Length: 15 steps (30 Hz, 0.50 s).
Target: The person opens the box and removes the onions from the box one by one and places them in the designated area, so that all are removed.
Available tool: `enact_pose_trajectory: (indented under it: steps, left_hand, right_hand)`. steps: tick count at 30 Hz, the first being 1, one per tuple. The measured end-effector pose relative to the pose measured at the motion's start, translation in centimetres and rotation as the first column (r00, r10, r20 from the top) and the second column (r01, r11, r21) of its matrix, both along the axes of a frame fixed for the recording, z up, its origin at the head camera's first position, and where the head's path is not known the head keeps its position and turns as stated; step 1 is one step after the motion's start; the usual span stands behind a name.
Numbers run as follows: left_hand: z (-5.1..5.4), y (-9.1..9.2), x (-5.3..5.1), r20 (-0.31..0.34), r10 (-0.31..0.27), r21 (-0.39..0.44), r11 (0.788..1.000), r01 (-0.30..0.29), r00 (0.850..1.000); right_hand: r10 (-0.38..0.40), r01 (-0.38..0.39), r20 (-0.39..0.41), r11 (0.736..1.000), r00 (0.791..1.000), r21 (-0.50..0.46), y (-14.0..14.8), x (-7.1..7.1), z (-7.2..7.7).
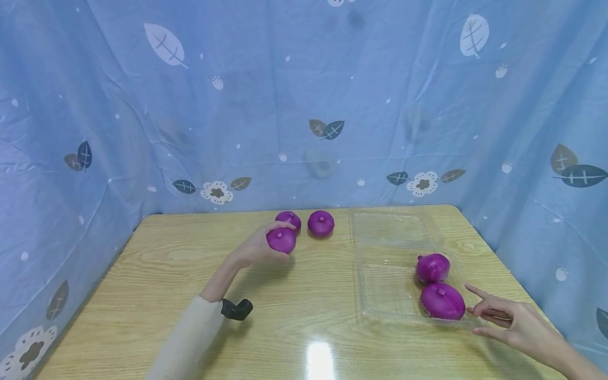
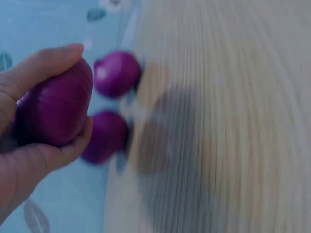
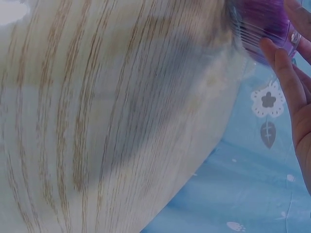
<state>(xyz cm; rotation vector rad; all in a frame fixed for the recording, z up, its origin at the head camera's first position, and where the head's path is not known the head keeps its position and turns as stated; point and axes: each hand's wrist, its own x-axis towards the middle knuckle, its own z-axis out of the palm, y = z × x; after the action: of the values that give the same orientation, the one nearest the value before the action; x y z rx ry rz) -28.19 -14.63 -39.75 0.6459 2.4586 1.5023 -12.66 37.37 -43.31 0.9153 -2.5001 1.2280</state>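
Observation:
My left hand [image 1: 258,247] grips a purple onion [image 1: 281,240] above the table, thumb on one side and fingers on the other; the left wrist view shows this onion [image 2: 58,107] close up. Just behind it are two more onions, one partly covered [image 1: 291,218] and one in full sight [image 1: 321,224]. On the right, a clear plastic container [image 1: 387,295] with its lid folded back holds two onions, an upright-ribbed one [image 1: 433,268] and a larger one [image 1: 443,301] in its near right corner. Beside that corner is my right hand [image 1: 518,322], fingers loosely extended, holding nothing.
The container's open lid [image 1: 389,226] lies flat toward the back of the wooden table [image 1: 313,301]. A blue patterned curtain [image 1: 285,105] encloses the back and both sides. A black wrist device [image 1: 236,310] sits at the left sleeve.

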Motion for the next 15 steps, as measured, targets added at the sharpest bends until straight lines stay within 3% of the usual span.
enact_pose_trajectory:
  steps: [4,8,15]
  left_hand:
    - [-0.3,-2.2,-0.7,-0.04,0.014,-0.015,1.0,-0.015,0.999]
    - [-0.8,-4.0,-1.5,-0.032,-0.01,0.002,1.0,0.01,0.999]
    - [-1.7,-6.4,-2.8,-0.013,-0.006,-0.045,0.999,0.005,1.0]
  right_hand:
    - [0.001,-0.001,0.003,1.0,1.0,-0.004,0.0,0.1,0.1]
    - [-0.024,0.024,-0.003,1.0,1.0,0.016,-0.1,0.2,0.1]
    - [0.015,-0.015,0.015,1.0,1.0,-0.012,0.1,0.0,0.0]
